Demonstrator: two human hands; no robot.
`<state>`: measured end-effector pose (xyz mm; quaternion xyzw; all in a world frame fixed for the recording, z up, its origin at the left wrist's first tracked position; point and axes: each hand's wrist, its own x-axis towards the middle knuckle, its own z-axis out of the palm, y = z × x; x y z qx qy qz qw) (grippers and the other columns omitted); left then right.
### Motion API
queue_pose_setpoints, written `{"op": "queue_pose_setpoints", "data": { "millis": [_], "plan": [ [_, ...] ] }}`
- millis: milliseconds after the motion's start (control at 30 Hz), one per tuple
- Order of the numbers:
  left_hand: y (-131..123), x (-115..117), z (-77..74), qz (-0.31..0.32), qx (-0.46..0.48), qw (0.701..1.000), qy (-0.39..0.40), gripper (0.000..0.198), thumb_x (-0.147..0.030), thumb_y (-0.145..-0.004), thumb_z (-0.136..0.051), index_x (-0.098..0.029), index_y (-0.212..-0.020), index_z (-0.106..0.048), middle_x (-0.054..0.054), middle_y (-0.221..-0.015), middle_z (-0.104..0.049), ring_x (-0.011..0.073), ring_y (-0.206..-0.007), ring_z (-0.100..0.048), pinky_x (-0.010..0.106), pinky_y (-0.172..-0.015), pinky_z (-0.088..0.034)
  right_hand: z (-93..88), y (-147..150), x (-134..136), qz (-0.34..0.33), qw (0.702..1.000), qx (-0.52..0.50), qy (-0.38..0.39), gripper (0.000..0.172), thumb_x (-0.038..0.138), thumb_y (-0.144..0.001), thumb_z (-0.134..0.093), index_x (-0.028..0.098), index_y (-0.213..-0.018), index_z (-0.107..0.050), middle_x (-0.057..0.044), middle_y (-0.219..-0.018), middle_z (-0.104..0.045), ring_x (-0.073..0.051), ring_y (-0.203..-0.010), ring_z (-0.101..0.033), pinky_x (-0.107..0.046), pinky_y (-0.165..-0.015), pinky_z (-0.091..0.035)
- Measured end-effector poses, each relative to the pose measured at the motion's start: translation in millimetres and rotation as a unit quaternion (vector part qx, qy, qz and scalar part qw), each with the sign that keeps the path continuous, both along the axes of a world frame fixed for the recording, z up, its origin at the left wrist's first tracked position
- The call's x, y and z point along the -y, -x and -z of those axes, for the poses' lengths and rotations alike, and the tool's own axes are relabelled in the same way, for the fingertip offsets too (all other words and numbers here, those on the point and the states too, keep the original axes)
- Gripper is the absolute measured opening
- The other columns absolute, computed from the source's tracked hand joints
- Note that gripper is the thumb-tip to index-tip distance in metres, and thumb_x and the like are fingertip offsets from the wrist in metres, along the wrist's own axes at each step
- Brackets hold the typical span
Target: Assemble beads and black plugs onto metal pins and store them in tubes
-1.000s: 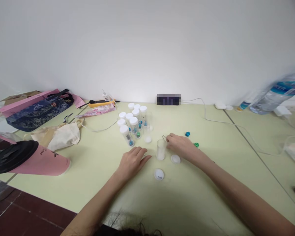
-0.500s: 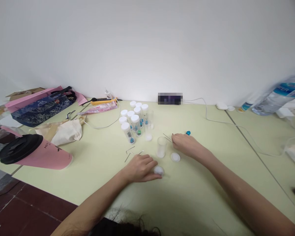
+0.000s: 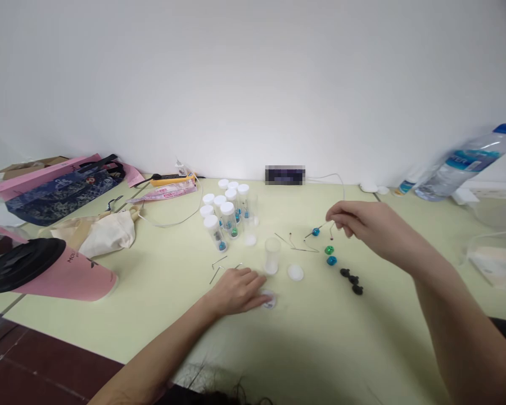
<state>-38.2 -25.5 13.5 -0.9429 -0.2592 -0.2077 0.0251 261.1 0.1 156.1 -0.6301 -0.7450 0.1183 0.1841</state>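
My left hand (image 3: 239, 291) rests low over the table with curled fingers, its thumb against a small round clear container (image 3: 269, 300) seen end-on; its inside is blurred. My right hand (image 3: 369, 228) hovers at the right, fingertips pinched at a thin metal rod (image 3: 331, 230) with a dark tip. Just left of these fingertips, a blue bead (image 3: 316, 232) sits on another rod. An open clear tube (image 3: 272, 257) stands upright between the hands, with a white cap (image 3: 296, 273) beside it. Thin bent rods (image 3: 297, 248), a green bead (image 3: 329, 250) and another blue bead (image 3: 331, 261) lie below my right hand.
Several white-capped tubes (image 3: 227, 216) stand in a group behind my left hand. Small black pieces (image 3: 353, 279) lie at right. A pink cup (image 3: 73, 273) and cloth pouch (image 3: 109, 232) are at left, a water bottle (image 3: 459, 166) at back right, a cable along the wall.
My right hand has lifted and moved right, uncovering the beads, rods and black pieces. My left hand stays near the round container. The view has shifted slightly.
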Motion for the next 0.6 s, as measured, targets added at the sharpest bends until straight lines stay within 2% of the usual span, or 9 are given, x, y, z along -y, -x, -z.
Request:
{"op": "queue_pose_setpoints", "data": {
  "millis": [100,167,300,400,467,533,600],
  "plan": [
    [3.4,-4.2,-0.9,-0.071,0.055,0.996,0.005,0.025,-0.037,-0.095,-0.043,-0.016,-0.102,-0.056,0.005,-0.075,-0.067,0.0167,-0.068,-0.063,0.026,-0.055,-0.046,4.8,-16.3,6.9,0.024,0.999,-0.03,-0.009,0.026,0.036,-0.093,-0.042,0.023,-0.084,-0.064,-0.003,-0.068,-0.064,-0.02,-0.063,-0.06,-0.031,-0.056,-0.042],
    [4.6,-8.3,-2.7,-0.096,0.071,0.993,0.009,0.026,-0.037,-0.095,-0.043,-0.016,-0.106,-0.054,0.007,-0.082,-0.068,0.0182,-0.075,-0.064,0.028,-0.059,-0.048,14.9,-26.4,12.6,0.013,0.999,-0.045,0.011,0.022,0.036,-0.091,-0.047,0.023,-0.083,-0.062,-0.002,-0.068,-0.064,-0.019,-0.062,-0.06,-0.031,-0.057,-0.044],
    [0.7,-16.3,-8.1,-0.115,0.081,0.989,0.04,0.044,-0.05,-0.088,-0.051,-0.018,-0.117,-0.048,0.011,-0.102,-0.066,0.0237,-0.093,-0.061,0.033,-0.07,-0.052,44.4,-38.9,25.4,-0.025,0.994,-0.092,0.05,0.023,0.041,-0.089,-0.055,0.021,-0.079,-0.06,-0.004,-0.072,-0.063,-0.018,-0.063,-0.059,-0.031,-0.059,-0.047],
    [-7.4,-18.8,-12.6,-0.111,0.099,0.983,0.104,0.049,-0.051,-0.086,-0.055,-0.019,-0.12,-0.045,0.011,-0.11,-0.062,0.0251,-0.103,-0.057,0.037,-0.081,-0.05,70.2,-41.4,31.9,-0.014,0.98,-0.198,0.01,0.028,0.045,-0.089,-0.055,0.02,-0.077,-0.056,-0.009,-0.095,-0.064,-0.015,-0.061,-0.058,-0.031,-0.058,-0.049],
    [-13.3,-19.1,-15.1,-0.113,0.114,0.975,0.153,0.041,-0.045,-0.088,-0.055,-0.02,-0.118,-0.045,0.009,-0.108,-0.061,0.0239,-0.101,-0.057,0.037,-0.082,-0.048,86.3,-40.6,33.6,0.007,0.959,-0.284,-0.013,0.027,0.046,-0.09,-0.054,0.02,-0.081,-0.054,-0.011,-0.103,-0.065,-0.015,-0.061,-0.06,-0.031,-0.057,-0.051],
    [-18.0,-18.9,-16.1,-0.12,0.122,0.968,0.184,0.03,-0.039,-0.089,-0.053,-0.021,-0.113,-0.048,0.007,-0.102,-0.061,0.0215,-0.092,-0.059,0.034,-0.076,-0.048,99.6,-38.8,34.1,0.025,0.945,-0.325,-0.04,0.026,0.046,-0.089,-0.055,0.02,-0.084,-0.054,-0.01,-0.096,-0.069,-0.018,-0.069,-0.065,-0.033,-0.062,-0.053],
    [-20.1,-18.7,-14.7,-0.122,0.123,0.966,0.195,0.022,-0.035,-0.09,-0.051,-0.021,-0.106,-0.05,0.005,-0.098,-0.061,0.0196,-0.085,-0.059,0.032,-0.071,-0.048,108.5,-37.5,34.9,0.049,0.942,-0.323,-0.074,0.025,0.045,-0.088,-0.057,0.02,-0.086,-0.056,-0.009,-0.087,-0.07,-0.021,-0.076,-0.067,-0.035,-0.069,-0.054]
  ]
}}
